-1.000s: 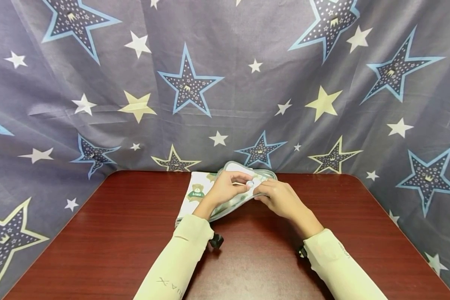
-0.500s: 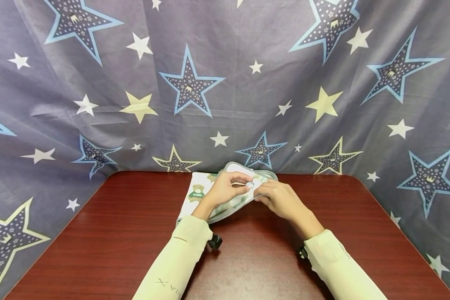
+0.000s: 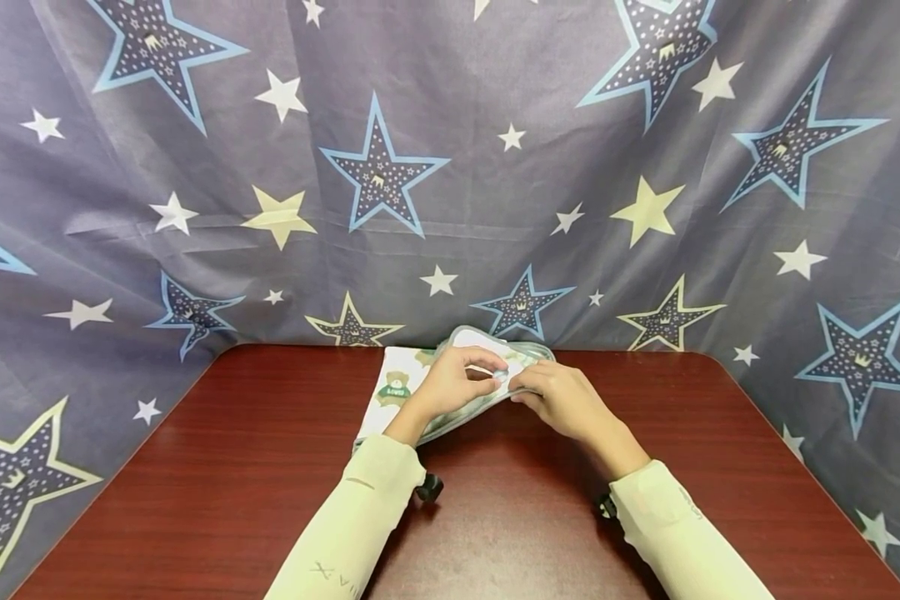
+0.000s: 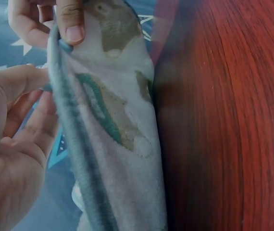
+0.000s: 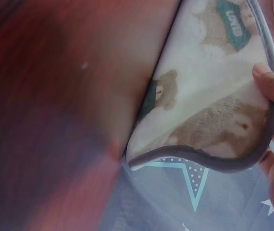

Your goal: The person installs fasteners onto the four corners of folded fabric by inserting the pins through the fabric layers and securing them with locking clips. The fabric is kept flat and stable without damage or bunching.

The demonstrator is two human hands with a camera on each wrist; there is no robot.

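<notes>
A folded white plush cloth (image 3: 401,379) with printed teddy bears and grey-green edging lies at the table's far edge, its right part lifted. My left hand (image 3: 450,385) pinches a small round pale-blue snap button (image 3: 502,375) between thumb and forefinger. Close by, my right hand (image 3: 566,400) grips the cloth's raised edge. In the left wrist view, another bluish snap (image 4: 66,46) shows under the right thumb (image 4: 72,26). The right wrist view has that thumb flat on the cloth's inner face (image 5: 214,72), with the other fingers behind the edging.
A dark red wooden table (image 3: 270,500) extends around the cloth. Behind it hangs a grey curtain (image 3: 465,208) printed with stars, right at the table's back edge. Both wrists carry small black devices near the pale sleeves (image 3: 360,508).
The left fingertips have tightened slightly around the snap button, which now shows less. The right hand and the cloth stay almost where they were.
</notes>
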